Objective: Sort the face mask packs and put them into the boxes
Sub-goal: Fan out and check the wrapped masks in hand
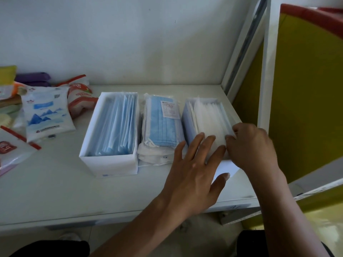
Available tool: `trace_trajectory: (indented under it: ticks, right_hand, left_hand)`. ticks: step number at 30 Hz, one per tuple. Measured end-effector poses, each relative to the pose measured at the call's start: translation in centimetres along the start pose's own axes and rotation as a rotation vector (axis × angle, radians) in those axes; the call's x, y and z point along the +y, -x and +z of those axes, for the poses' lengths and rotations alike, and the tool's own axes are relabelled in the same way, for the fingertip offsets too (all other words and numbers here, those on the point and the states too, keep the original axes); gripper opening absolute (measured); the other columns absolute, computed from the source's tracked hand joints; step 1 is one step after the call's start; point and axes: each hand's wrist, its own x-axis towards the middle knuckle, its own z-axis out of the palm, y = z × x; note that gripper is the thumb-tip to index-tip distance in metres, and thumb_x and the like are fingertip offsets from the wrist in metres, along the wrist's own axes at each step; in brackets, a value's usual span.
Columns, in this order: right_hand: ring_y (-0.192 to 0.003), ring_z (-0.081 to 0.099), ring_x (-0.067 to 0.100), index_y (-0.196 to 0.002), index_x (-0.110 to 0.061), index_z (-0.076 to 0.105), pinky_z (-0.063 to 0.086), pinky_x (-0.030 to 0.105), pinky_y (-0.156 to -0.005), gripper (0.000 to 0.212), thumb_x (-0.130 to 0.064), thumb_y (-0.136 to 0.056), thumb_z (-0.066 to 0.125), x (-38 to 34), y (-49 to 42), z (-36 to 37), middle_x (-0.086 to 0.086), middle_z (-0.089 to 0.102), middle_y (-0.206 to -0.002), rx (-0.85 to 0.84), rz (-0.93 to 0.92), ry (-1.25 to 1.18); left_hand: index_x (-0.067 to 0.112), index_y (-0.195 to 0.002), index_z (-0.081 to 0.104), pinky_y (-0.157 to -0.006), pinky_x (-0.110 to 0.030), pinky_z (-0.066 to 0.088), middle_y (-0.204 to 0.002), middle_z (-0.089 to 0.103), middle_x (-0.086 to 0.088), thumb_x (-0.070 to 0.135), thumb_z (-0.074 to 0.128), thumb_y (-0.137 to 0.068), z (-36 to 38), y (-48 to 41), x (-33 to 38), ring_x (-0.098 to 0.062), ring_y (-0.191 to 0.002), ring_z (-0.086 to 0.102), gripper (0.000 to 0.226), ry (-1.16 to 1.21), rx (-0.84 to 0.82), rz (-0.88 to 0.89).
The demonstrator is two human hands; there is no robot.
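Two white boxes stand toward the table's (55,191) right edge: left box (109,164) filled with blue packs; right box (225,168) holding white packs (209,117); one loose blue pack (161,125) between them, label unreadable; left hand (193,175) flat, fingers spread, pressing the white packs; right hand (254,145) pinches their near-right corner.

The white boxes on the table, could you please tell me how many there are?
2. The left box stands filled with blue packs; the right box sits under both hands, near the table's right edge. A bagged mask stack lies loose between them. None seems hidden.
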Motion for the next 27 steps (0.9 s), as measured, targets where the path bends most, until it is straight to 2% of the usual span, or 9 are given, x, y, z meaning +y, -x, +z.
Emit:
trace_trajectory:
  ticks: [5,7,10,12,14,18,20,24,27]
  right_hand:
    - [-0.058,0.055,0.016,-0.080,-0.010,0.062,0.039,0.024,-0.053,0.026,-0.028,-0.099,0.056,-0.2,-1.0,-0.1,0.002,0.054,-0.063,-0.240,0.100,-0.178]
    - [-0.053,0.051,0.017,-0.074,-0.009,0.064,0.039,0.026,-0.054,0.033,-0.029,-0.099,0.056,-0.3,-1.0,-0.7,0.006,0.052,-0.058,-0.286,0.124,-0.301]
    - [-0.065,0.062,0.029,-0.084,-0.006,0.073,0.053,0.039,-0.068,0.036,-0.032,-0.100,0.055,-0.8,-0.7,-1.6,0.022,0.065,-0.075,-0.332,0.134,-0.456]
    - [-0.086,0.067,0.035,-0.091,-0.008,0.075,0.055,0.046,-0.085,0.031,-0.029,-0.101,0.054,-0.9,-0.6,-2.0,0.021,0.070,-0.092,-0.344,0.148,-0.515]
    - [-0.092,0.066,0.035,-0.092,-0.012,0.075,0.054,0.046,-0.089,0.026,-0.026,-0.101,0.054,-0.9,-0.6,-2.1,0.018,0.071,-0.095,-0.345,0.146,-0.532]
    - [-0.073,0.063,0.036,-0.088,-0.003,0.073,0.055,0.043,-0.070,0.031,-0.023,-0.101,0.054,-0.4,-0.8,-1.8,0.026,0.068,-0.087,-0.292,0.128,-0.483]
    - [-0.063,0.056,0.034,-0.090,0.003,0.071,0.046,0.034,-0.059,0.034,-0.023,-0.101,0.053,-0.2,-1.0,-1.5,0.030,0.064,-0.084,-0.249,0.133,-0.467]
    - [-0.063,0.050,0.029,-0.091,0.010,0.066,0.040,0.034,-0.059,0.037,-0.022,-0.102,0.050,-0.1,-1.3,-1.3,0.033,0.058,-0.083,-0.212,0.164,-0.483]
    - [-0.063,0.047,0.025,-0.095,0.008,0.064,0.039,0.034,-0.060,0.036,-0.022,-0.103,0.046,-0.2,-1.4,-1.3,0.022,0.051,-0.075,-0.257,0.198,-0.499]
  left_hand:
    - [0.027,-0.142,0.047,-0.117,-0.048,0.019,-0.155,0.042,-0.004,0.058,0.045,-0.093,-0.1,0.1,0.0,-0.025,-0.146,0.035,0.058,0.005,0.015,0.006]
    - [0.028,-0.145,0.044,-0.117,-0.048,0.022,-0.155,0.042,-0.005,0.058,0.047,-0.093,-0.1,0.1,0.1,-0.026,-0.146,0.034,0.060,0.012,0.016,0.003]
    - [0.031,-0.148,0.037,-0.115,-0.047,0.029,-0.156,0.037,-0.006,0.057,0.047,-0.094,-0.3,0.1,0.1,-0.027,-0.146,0.032,0.061,0.025,0.006,0.003]
    - [0.035,-0.147,0.038,-0.112,-0.046,0.034,-0.157,0.035,-0.007,0.056,0.047,-0.094,-0.5,-0.1,0.1,-0.027,-0.145,0.031,0.059,0.038,0.004,0.006]
    - [0.035,-0.144,0.044,-0.108,-0.045,0.038,-0.156,0.035,-0.007,0.056,0.047,-0.093,-0.7,-0.2,0.1,-0.027,-0.143,0.033,0.055,0.046,0.007,0.000]
    - [0.022,-0.125,0.057,-0.097,-0.042,0.047,-0.150,0.043,-0.010,0.051,0.051,-0.092,-1.0,-0.3,0.1,-0.026,-0.135,0.043,0.045,0.080,0.063,-0.045]
    - [0.017,-0.119,0.060,-0.094,-0.040,0.049,-0.148,0.045,-0.010,0.049,0.053,-0.092,-1.0,-0.3,0.1,-0.026,-0.133,0.046,0.043,0.092,0.090,-0.065]
    - [0.014,-0.114,0.061,-0.096,-0.036,0.048,-0.147,0.046,-0.009,0.048,0.055,-0.092,-0.9,-0.2,0.2,-0.025,-0.134,0.046,0.041,0.111,0.105,-0.092]
    - [0.016,-0.113,0.059,-0.096,-0.037,0.048,-0.149,0.045,-0.009,0.048,0.055,-0.092,-0.9,-0.2,0.1,-0.025,-0.136,0.044,0.038,0.115,0.092,-0.072]
